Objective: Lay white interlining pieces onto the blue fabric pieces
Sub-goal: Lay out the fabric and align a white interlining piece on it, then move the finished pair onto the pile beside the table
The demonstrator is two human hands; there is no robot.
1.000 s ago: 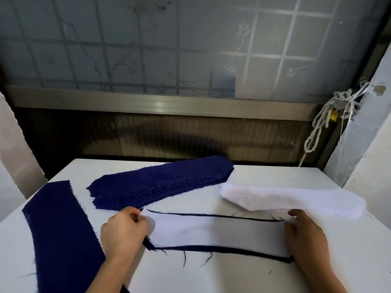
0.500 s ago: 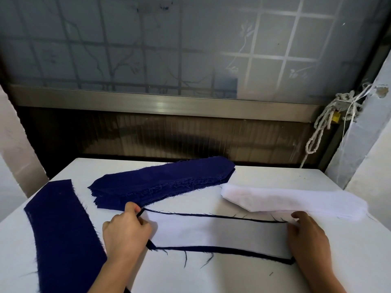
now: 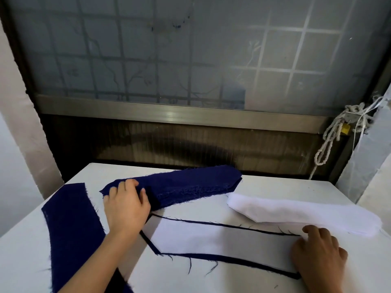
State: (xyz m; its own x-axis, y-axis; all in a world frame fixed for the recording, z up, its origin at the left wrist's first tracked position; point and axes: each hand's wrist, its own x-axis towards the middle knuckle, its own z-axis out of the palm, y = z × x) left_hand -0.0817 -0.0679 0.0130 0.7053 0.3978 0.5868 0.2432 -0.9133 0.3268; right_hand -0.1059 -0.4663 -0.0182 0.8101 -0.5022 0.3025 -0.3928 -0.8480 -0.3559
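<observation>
A white interlining piece [image 3: 220,240] lies on a blue fabric piece [image 3: 232,261] at the table's middle, with only the blue edges showing around it. My right hand [image 3: 317,250] rests on its right end, fingers loosely bent. My left hand [image 3: 125,203] lies on the left end of a stack of blue fabric pieces [image 3: 186,183] further back, fingertips curled over the stack's edge. A stack of white interlining pieces [image 3: 300,212] lies at the right.
Another long blue fabric piece [image 3: 69,231] lies along the left side of the white table [image 3: 275,187]. Beyond the table's far edge stands a frosted window with a metal sill. A knotted rope [image 3: 330,142] hangs at the right wall.
My left hand has left the left end of the interlining piece and moved back and up onto the blue fabric stack. My right hand has stayed at the right end.
</observation>
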